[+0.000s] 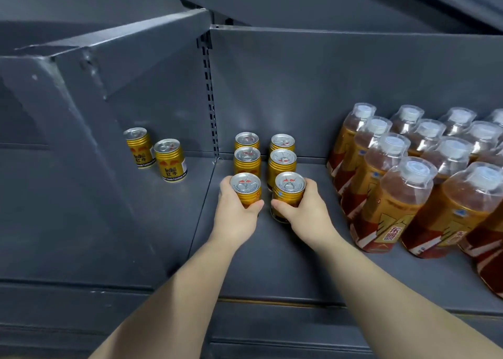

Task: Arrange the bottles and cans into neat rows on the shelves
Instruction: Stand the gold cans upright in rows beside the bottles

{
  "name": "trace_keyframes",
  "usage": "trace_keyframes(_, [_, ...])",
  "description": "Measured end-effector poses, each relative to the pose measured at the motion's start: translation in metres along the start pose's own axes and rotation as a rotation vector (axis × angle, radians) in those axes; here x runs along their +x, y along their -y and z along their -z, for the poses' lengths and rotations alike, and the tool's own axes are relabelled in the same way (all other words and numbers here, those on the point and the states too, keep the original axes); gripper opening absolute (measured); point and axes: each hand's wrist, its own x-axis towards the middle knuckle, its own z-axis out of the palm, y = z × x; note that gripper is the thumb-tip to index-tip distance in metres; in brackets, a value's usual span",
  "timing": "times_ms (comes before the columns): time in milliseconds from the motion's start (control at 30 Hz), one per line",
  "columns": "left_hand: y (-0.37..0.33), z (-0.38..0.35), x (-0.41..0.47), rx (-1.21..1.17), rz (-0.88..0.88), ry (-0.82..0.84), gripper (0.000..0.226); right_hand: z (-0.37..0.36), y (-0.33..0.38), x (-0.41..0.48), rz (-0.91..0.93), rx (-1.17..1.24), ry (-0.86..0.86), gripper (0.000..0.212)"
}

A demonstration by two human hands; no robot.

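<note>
Found left grip (234,215) clasped round left can (245,189), right grip (310,217) round right can (289,190), both fronting 2 short columns on the shelf (272,266). Counted 4 rear cans (247,157) ranked just beyond the grips. Noted 2 loose cans (170,160) well left, unranked. Judged bottles (402,187), right of the right grip, already rowed.

Cannot see much of the left front can (245,185) below its lid inside the left hand (235,217); same for the right front can (290,185) under the right hand (307,214). Cannot see the rearmost cans (247,139) beyond lids and rims. Cannot follow the far-right bottles (492,260) past the right edge, nor the forearms (174,304) past the bottom edge. Cannot read the small print on the loose can (171,168).
</note>
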Motion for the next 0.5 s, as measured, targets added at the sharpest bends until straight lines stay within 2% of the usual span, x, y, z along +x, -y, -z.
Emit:
trace_keyframes(200, [0.0038, 0.001, 0.0003, 0.015, 0.007, 0.017, 0.086, 0.0024, 0.0001, -0.0029, -0.007, 0.004, 0.019, 0.087])
trace_keyframes(367, [0.0091, -0.0006, -0.0051, 0.304, -0.027, -0.061, 0.094, 0.0013, -0.0022, -0.0059, 0.0, -0.065, -0.008, 0.085])
trace_keyframes(500, [0.009, 0.0005, -0.0016, 0.264, 0.008, -0.062, 0.093, -0.0017, -0.0013, -0.0035, -0.017, -0.081, -0.033, 0.084])
